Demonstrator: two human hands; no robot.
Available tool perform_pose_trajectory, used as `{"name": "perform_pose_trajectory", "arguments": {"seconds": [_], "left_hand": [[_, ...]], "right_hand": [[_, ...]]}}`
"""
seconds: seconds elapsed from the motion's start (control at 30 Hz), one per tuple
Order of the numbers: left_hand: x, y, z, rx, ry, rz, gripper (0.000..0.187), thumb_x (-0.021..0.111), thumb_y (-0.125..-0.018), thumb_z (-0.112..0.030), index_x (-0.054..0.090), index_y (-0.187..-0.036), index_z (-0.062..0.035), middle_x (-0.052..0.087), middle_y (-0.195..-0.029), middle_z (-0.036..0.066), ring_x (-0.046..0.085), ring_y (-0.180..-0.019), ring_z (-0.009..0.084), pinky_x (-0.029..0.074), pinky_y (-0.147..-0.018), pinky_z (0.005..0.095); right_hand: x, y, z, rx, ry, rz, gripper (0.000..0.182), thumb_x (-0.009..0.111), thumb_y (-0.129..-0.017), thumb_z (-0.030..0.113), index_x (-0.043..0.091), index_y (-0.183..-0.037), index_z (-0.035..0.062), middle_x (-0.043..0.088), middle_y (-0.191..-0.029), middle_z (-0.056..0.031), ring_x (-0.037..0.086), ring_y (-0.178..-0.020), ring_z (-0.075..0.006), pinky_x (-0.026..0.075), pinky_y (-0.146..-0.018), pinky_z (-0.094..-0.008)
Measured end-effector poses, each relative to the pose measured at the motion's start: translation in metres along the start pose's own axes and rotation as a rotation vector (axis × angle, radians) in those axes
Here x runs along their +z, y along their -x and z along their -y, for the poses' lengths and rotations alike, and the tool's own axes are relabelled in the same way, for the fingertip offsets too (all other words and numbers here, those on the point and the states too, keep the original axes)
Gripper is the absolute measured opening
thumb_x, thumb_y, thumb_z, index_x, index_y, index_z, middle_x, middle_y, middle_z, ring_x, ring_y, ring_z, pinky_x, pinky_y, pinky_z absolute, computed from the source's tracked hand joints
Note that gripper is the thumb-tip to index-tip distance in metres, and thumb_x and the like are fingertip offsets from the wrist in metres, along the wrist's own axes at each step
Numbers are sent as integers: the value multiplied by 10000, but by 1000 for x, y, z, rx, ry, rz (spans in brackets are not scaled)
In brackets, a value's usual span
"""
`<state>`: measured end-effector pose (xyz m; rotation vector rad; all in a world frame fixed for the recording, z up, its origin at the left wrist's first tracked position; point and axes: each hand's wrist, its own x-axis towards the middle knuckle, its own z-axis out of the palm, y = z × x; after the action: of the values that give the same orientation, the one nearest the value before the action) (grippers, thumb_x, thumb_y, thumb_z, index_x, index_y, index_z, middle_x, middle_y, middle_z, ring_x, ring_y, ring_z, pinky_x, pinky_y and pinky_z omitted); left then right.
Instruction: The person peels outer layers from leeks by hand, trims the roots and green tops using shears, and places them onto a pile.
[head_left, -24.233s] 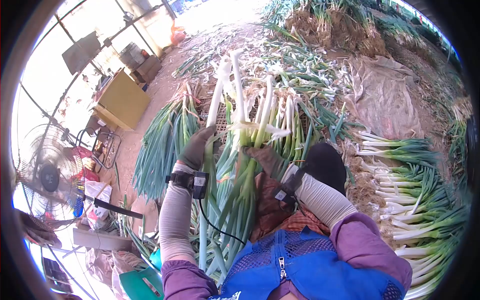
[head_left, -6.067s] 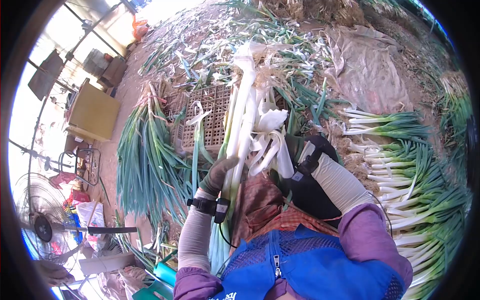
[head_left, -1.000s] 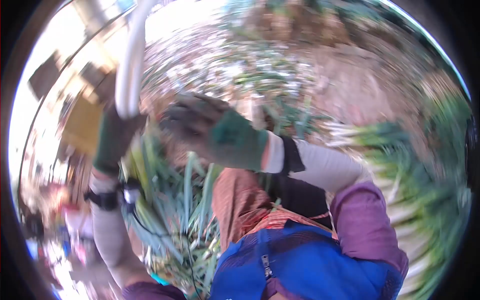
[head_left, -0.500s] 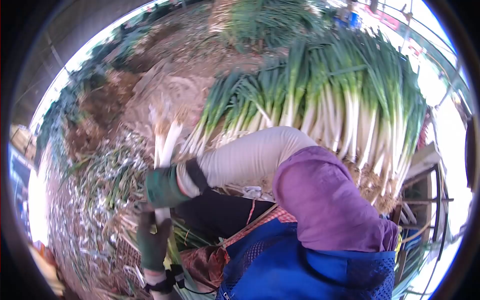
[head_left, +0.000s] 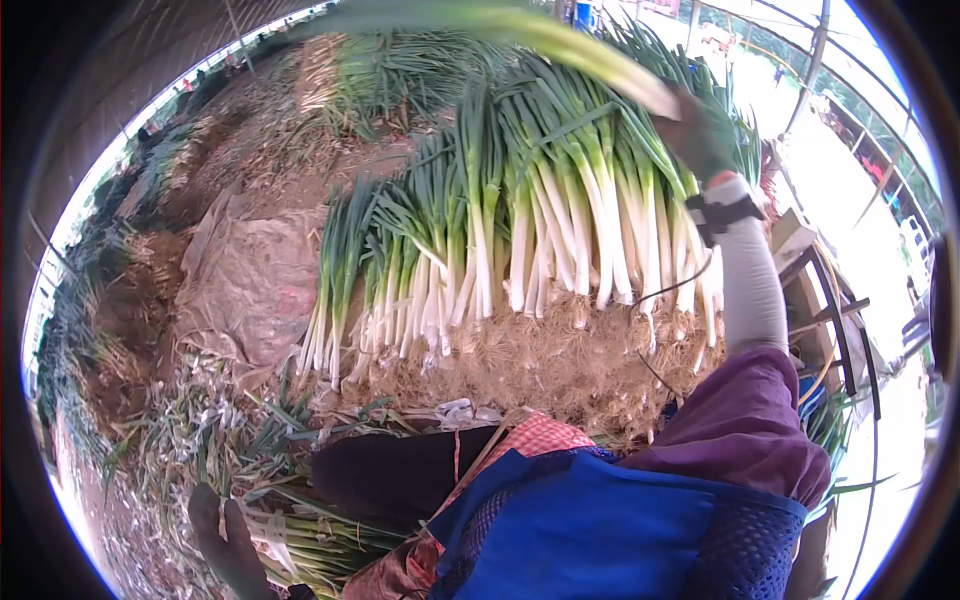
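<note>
My right hand (head_left: 697,132), in a dark green glove, is raised at the upper right and closed around the white end of a long green onion (head_left: 590,58). Its leaves trail off to the left, blurred, over a wide row of green onions (head_left: 560,190) lying side by side with their roots toward me. At the lower left, my left hand (head_left: 225,540), also gloved, has its fingers slightly apart with nothing visible between them. Close beside it is a pile of green onions and leaves (head_left: 320,535).
Left of the row lies a brown sheet (head_left: 245,285) on the soil. Loose trimmed leaves and peelings (head_left: 215,410) litter the ground. Another heap of green onions (head_left: 420,80) is at the back. A wooden and metal frame (head_left: 825,300) stands at my right.
My right hand has swung from the lower left to the upper right, carrying the green onion. My left hand has moved down and left, away from the stalk. The view has shifted right.
</note>
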<state>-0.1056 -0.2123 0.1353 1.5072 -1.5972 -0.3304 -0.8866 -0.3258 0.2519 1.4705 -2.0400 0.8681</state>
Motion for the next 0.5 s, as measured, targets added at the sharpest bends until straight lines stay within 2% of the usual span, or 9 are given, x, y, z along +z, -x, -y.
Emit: {"name": "perform_pose_trajectory", "arguments": {"seconds": [0.07, 0.1, 0.2, 0.23, 0.3, 0.33, 0.43, 0.5], "left_hand": [[1, -9, 45, -52, 90, 72, 484, 545, -972, 21, 402, -1432, 67, 494, -1432, 211, 492, -1323, 265, 383, -1111, 379], [12, -10, 47, -58, 134, 7, 451, 554, -971, 18, 430, -1402, 70, 550, -1356, 172, 538, -1250, 239, 408, -1074, 356], [9, -31, 89, 44, 86, 248, 352, 559, -974, 6, 492, -1313, 68, 591, -1218, 113, 569, -1120, 195, 439, -1003, 326], [33, -28, 62, -48, 89, 104, 249, 564, -968, 0, 539, -1211, 44, 580, -1093, 66, 549, -1014, 151, 447, -932, 300], [48, -34, 39, -56, 41, 154, 225, 574, -962, -10, 551, -1182, 33, 581, -1084, 57, 547, -1010, 141, 449, -921, 298], [52, -36, 31, -63, 15, 173, 213, 578, -959, -16, 557, -1167, 27, 582, -1079, 52, 545, -1008, 137, 450, -916, 298], [68, -38, 18, -78, 68, 248, 214, 594, -948, -27, 561, -1154, 22, 583, -1065, 43, 547, -1007, 137, 450, -912, 297], [70, -41, 13, -114, 90, 322, 214, 595, -947, -33, 562, -1152, 20, 585, -1064, 40, 550, -1008, 141, 451, -915, 299]], "right_hand": [[-42, 19, -29, 297, 174, 34, 608, 666, -844, 337, 494, -1411, 201, 700, -1094, -155, 693, -977, -304, 518, -856, -419], [-46, 27, -61, 370, 186, 23, 614, 653, -842, 357, 488, -1413, 203, 694, -1111, -172, 690, -981, -328, 519, -862, -434], [-19, 63, -180, 557, 308, 92, 624, 617, -843, 395, 463, -1420, 214, 674, -1142, -223, 666, -1035, -388, 512, -897, -468], [-3, 83, -215, 588, 343, 136, 624, 622, -840, 375, 457, -1420, 217, 667, -1149, -235, 656, -1058, -394, 508, -912, -472], [30, 134, -279, 682, 381, 271, 662, 640, -826, 340, 431, -1439, 200, 650, -1181, -254, 634, -1110, -399, 494, -951, -467], [45, 156, -299, 745, 382, 364, 701, 654, -817, 324, 411, -1458, 179, 640, -1206, -261, 622, -1138, -397, 485, -975, -457], [62, 176, -298, 874, 334, 358, 806, 664, -813, 295, 320, -1503, 59, 596, -1285, -279, 582, -1212, -391, 444, -1046, -416], [58, 180, -306, 868, 293, 382, 796, 664, -822, 299, 325, -1501, 59, 585, -1291, -293, 574, -1223, -389, 437, -1052, -420]]}}
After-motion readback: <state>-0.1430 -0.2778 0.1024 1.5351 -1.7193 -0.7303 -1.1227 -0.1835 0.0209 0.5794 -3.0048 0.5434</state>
